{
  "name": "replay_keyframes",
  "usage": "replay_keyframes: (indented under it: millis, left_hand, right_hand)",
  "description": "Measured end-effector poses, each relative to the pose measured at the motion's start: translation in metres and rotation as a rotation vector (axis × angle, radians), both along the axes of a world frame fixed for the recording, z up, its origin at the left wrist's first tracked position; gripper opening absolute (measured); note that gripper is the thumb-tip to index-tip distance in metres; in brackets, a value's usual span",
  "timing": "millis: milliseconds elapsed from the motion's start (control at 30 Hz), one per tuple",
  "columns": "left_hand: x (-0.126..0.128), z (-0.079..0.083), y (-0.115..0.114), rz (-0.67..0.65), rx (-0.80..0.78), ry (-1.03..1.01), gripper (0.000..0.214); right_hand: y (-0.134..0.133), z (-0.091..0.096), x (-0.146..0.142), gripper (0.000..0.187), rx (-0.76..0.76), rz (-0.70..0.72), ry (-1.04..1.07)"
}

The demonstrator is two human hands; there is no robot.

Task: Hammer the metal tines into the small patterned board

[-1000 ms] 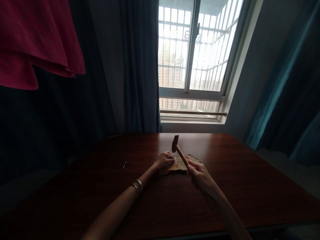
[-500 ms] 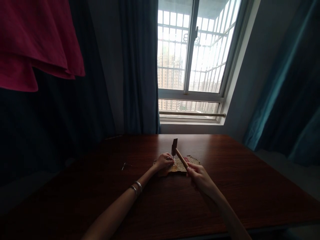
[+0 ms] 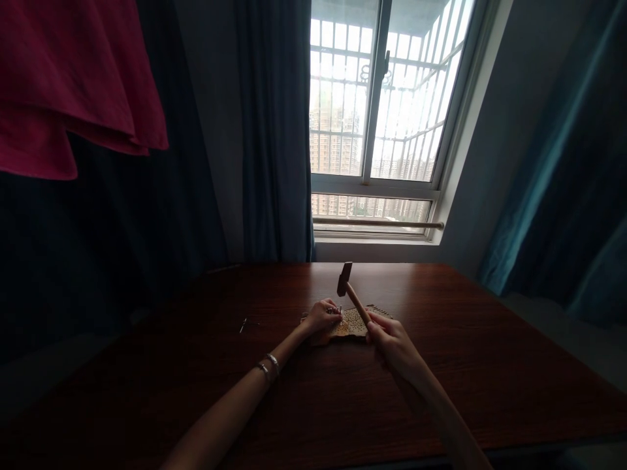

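Observation:
With my right hand I grip a hammer by its wooden handle. Its dark head is raised above the work, apart from the thin rod below. My left hand is closed in a pinch round that thin nail-like metal rod, which stands upright; its exact kind is too small to tell. Under both hands lies a tan, ragged-edged piece dotted with many small dark holes. Part of it is hidden by my left hand and by the hammer.
Everything rests on a dark reddish-brown wooden table. A small thin metal item lies to the left of the work. Behind the table are a barred window and blue curtains. Pink cloth hangs at upper left.
The hammer head has lifted off the top of the rod and moved up and slightly right. My left hand holds the rod in the same place.

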State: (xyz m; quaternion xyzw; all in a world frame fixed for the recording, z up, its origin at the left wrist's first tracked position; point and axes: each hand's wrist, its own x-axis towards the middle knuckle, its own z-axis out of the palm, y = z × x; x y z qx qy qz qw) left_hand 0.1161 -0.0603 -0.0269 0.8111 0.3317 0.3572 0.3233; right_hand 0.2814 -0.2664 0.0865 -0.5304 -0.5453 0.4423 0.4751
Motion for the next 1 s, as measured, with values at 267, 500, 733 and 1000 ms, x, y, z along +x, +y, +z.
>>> replay_keyframes:
  millis: [267,500,733,1000]
  left_hand:
    - [0.0,0.004,-0.003,0.0,-0.029,-0.001,0.024]
    - [0.0,0.004,-0.003,0.016,-0.052,0.008,0.024]
    - [0.0,0.003,-0.002,0.015,-0.034,0.01,0.021]
    - [0.0,0.001,-0.002,0.011,-0.04,0.008,0.022]
  right_hand:
    - [-0.002,-0.007,0.002,0.042,0.001,0.028,-0.006]
    - [-0.002,-0.013,0.003,0.04,-0.019,0.017,0.028]
    - [-0.005,-0.009,0.003,0.048,-0.009,0.006,0.053]
    - [-0.002,-0.017,0.002,0.046,-0.02,0.002,0.045]
